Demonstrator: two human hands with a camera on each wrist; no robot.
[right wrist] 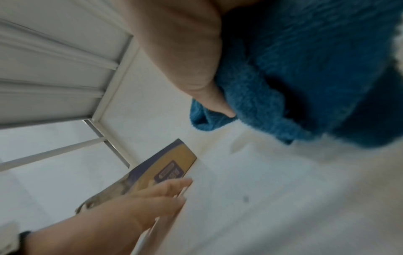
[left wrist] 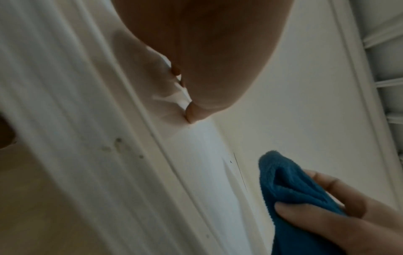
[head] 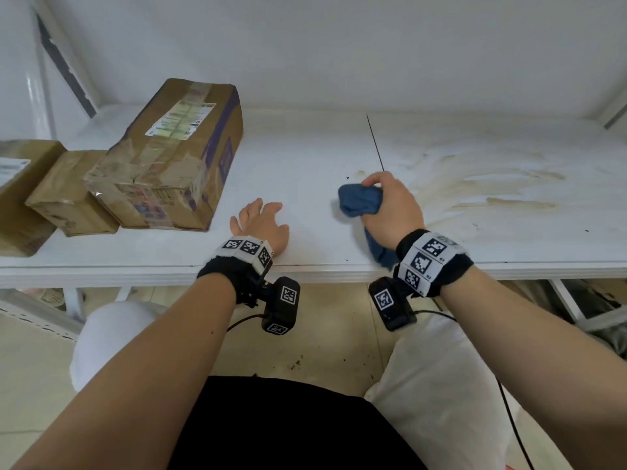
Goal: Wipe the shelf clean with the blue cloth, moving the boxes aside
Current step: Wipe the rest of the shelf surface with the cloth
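Note:
My right hand grips a bunched blue cloth on the white shelf, near the middle and close to the front edge. The cloth fills the right wrist view, and the left wrist view shows the cloth with fingers curled round it. My left hand lies flat on the shelf with straight fingers, just right of the large taped cardboard box. Two smaller brown boxes stand at the left end.
Yellowish-brown stains spread over the right half of the shelf. A thin dark seam runs front to back behind the cloth. The shelf's back wall is white. Below the front edge lie the tiled floor and my knees.

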